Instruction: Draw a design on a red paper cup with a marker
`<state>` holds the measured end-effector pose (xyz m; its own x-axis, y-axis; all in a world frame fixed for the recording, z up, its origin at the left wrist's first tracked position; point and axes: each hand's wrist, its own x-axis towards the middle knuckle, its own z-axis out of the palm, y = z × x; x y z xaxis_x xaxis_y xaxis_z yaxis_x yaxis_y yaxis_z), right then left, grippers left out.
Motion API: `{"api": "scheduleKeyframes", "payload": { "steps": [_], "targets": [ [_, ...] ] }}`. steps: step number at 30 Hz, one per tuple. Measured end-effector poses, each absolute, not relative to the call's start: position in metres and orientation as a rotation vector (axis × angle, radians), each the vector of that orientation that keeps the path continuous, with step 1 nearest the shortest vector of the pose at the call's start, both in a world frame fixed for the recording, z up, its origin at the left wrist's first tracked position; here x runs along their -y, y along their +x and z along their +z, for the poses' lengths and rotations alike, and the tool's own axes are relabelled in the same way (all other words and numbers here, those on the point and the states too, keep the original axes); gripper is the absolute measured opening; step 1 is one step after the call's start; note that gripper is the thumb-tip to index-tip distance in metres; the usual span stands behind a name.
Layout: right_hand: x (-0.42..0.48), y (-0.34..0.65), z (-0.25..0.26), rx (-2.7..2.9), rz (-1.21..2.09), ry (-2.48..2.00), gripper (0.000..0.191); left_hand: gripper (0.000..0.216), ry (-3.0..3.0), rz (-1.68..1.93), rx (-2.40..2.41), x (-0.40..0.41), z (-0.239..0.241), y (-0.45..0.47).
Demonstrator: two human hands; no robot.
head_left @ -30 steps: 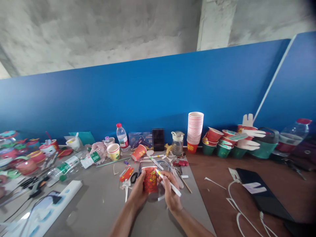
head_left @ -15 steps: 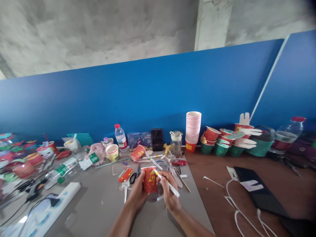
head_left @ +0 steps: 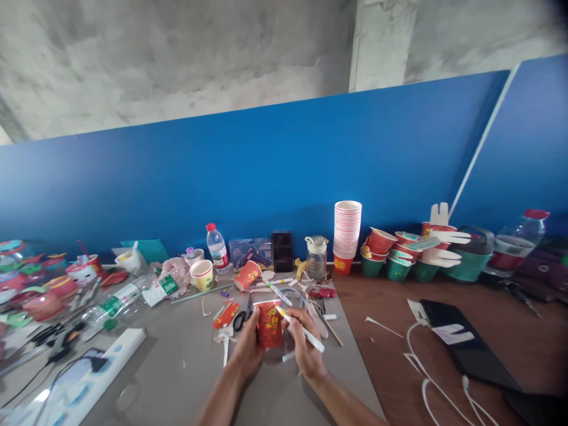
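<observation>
My left hand (head_left: 247, 349) is wrapped round a red paper cup (head_left: 269, 323) with yellow print, holding it upright on the grey table (head_left: 186, 367). My right hand (head_left: 304, 348) grips a white marker pen (head_left: 302, 329), its tip resting against the cup's right side near the rim. Black-handled scissors (head_left: 243, 316) lie just left of the cup. Paper scraps and strips are scattered around both hands.
A tall stack of paper cups (head_left: 347, 235) stands against the blue partition (head_left: 266, 171), with red and green cups (head_left: 390, 255) to its right. Water bottles (head_left: 217, 246), a glass jar (head_left: 316, 257), a power strip (head_left: 80, 384), a dark tablet (head_left: 465, 349) and white cables (head_left: 426, 378) lie around.
The view tilted slightly between the earliest frame and now. Both hands stay on the cup and the marker with almost no movement.
</observation>
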<state>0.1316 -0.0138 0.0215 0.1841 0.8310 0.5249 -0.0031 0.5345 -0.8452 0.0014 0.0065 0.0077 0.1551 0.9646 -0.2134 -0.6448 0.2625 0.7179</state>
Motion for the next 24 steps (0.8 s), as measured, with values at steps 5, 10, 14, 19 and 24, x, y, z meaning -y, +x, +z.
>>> {"api": "scheduleKeyframes", "payload": {
  "steps": [5,10,14,19,24],
  "targets": [
    [0.014,0.130,0.018,1.223,0.704,-0.828,0.020,0.031,0.640,1.278,-0.749,-0.008,-0.001,-0.001],
    [0.011,0.129,0.016,1.197,0.712,-0.829,0.022,0.033,0.608,1.259,-0.748,-0.010,-0.005,-0.003],
    [0.009,0.129,0.016,1.205,0.711,-0.845,0.021,0.034,0.614,1.258,-0.745,-0.011,-0.005,-0.003],
    [0.012,0.131,0.020,1.222,0.693,-0.839,0.021,0.035,0.604,1.226,-0.740,-0.009,-0.001,-0.003],
    [0.013,0.131,0.022,1.263,0.699,-0.841,0.019,0.034,0.581,1.230,-0.751,-0.009,-0.002,-0.003]
  ]
}}
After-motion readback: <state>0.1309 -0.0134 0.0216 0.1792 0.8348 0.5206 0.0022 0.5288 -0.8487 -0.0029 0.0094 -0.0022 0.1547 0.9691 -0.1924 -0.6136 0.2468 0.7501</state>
